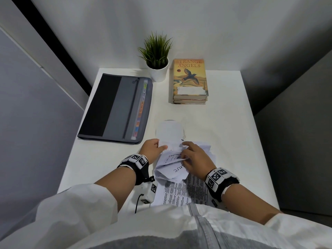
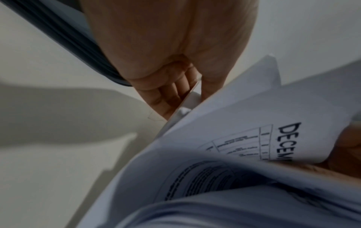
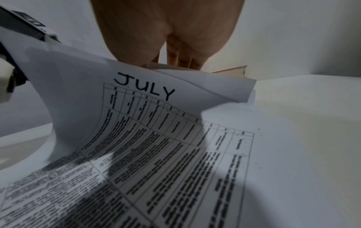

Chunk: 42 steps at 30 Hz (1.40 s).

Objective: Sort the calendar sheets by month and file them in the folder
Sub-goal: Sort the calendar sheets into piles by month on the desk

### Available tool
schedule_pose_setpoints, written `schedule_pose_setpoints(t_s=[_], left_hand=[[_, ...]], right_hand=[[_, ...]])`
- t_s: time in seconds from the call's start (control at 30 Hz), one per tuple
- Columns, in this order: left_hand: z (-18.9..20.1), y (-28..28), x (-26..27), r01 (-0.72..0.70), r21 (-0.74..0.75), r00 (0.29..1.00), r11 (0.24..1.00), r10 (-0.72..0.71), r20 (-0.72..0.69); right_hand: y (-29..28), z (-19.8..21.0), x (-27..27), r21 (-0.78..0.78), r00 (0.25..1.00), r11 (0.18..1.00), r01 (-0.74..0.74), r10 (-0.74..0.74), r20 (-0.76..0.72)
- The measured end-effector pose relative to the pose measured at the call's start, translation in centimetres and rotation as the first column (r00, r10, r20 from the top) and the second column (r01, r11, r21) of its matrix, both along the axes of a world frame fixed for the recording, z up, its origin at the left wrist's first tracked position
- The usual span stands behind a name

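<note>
Item: calendar sheets (image 1: 173, 164), loose curled heap on the white table (image 1: 224, 123) before you; July sheet (image 3: 136, 117) uppermost at your right wrist, a December sheet (image 2: 273, 135) lifted near your left. Left hand (image 1: 152, 147) pinches sheet edges; right hand (image 1: 195, 157) pinches an upper sheet; hands close together. Folder (image 1: 116, 108) lies shut, well apart at left. Risks: you pull two clinging sheets as one and misfile a month; you crease or tear curled corners; loose sheets slide off the near edge.
</note>
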<state>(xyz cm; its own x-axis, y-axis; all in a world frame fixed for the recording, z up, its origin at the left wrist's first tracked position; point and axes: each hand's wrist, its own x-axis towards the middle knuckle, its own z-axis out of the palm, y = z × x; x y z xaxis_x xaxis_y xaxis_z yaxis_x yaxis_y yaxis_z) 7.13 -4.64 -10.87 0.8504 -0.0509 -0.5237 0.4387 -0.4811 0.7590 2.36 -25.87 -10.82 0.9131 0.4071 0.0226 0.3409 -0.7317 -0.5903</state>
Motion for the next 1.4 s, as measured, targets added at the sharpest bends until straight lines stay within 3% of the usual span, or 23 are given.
schedule_pose_setpoints(t_s=[0.17, 0.43, 0.77, 1.13, 1.3, 1.4], left_hand=[[0.2, -0.3, -0.3, -0.051, -0.109, 0.999, 0.993, 0.049, -0.018], [0.4, 0.1, 0.0, 0.039, 0.088, 0.998, 0.995, -0.044, 0.054], [0.1, -0.3, -0.2, -0.035, -0.112, 0.999, 0.993, 0.034, -0.017], [-0.1, 0.1, 0.1, 0.038, 0.071, 0.998, 0.997, -0.041, 0.044], [-0.2, -0.3, -0.2, -0.038, -0.082, 0.999, 0.996, 0.037, -0.015], [-0.1, -0.2, -0.2, -0.049, -0.093, 0.999, 0.994, 0.047, -0.016]], right_hand=[[0.1, 0.3, -0.1, -0.043, 0.999, 0.999, -0.006, 0.008, 0.044], [0.0, 0.7, -0.3, -0.004, 1.0, 1.0, -0.005, 0.005, -0.006], [0.0, 0.7, -0.2, -0.056, 0.999, 0.998, -0.015, 0.017, 0.028], [0.0, 1.0, -0.2, -0.014, 0.999, 1.0, -0.003, 0.002, -0.038], [0.0, 0.9, -0.2, -0.065, 1.0, 0.998, -0.012, 0.012, -0.011], [0.1, 0.9, -0.3, -0.081, 1.0, 0.997, -0.011, 0.013, 0.028]])
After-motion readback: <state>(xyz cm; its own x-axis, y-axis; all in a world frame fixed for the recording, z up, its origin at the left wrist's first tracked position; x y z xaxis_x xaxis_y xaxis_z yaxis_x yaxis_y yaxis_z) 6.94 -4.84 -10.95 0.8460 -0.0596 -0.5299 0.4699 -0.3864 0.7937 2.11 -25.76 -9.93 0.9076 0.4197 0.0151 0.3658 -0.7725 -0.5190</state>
